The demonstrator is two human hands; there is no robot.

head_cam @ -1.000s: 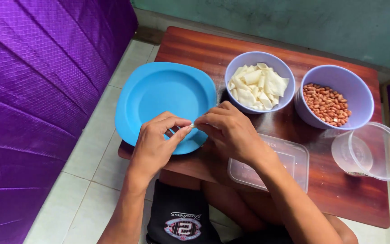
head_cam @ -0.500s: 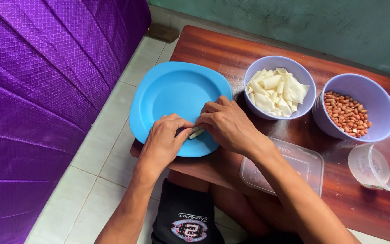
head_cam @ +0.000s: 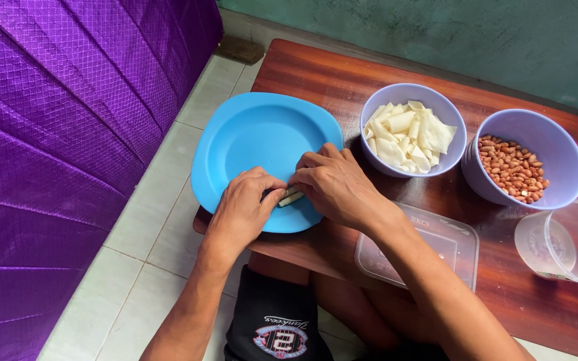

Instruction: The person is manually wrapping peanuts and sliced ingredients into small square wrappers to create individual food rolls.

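My left hand (head_cam: 243, 207) and my right hand (head_cam: 334, 184) meet over the near edge of a blue plate (head_cam: 255, 140). Together their fingertips pinch a small pale rolled piece of dough wrapper (head_cam: 290, 196) resting on the plate. Right of the plate stands a lilac bowl (head_cam: 411, 97) of pale folded wrapper pieces (head_cam: 406, 134). A second lilac bowl (head_cam: 560, 144) further right holds peanuts (head_cam: 513, 167).
A small dark wooden table (head_cam: 342, 73) carries everything. A clear flat lid (head_cam: 436, 244) lies at its near edge and a clear round container (head_cam: 566, 244) lies at the right. Purple fabric (head_cam: 55, 134) fills the left; pale floor tiles lie between.
Both hands have come lower onto the plate's near edge, fingers closing tighter on the rolled piece. The camera view has shifted, so the plate and bowls appear further right.
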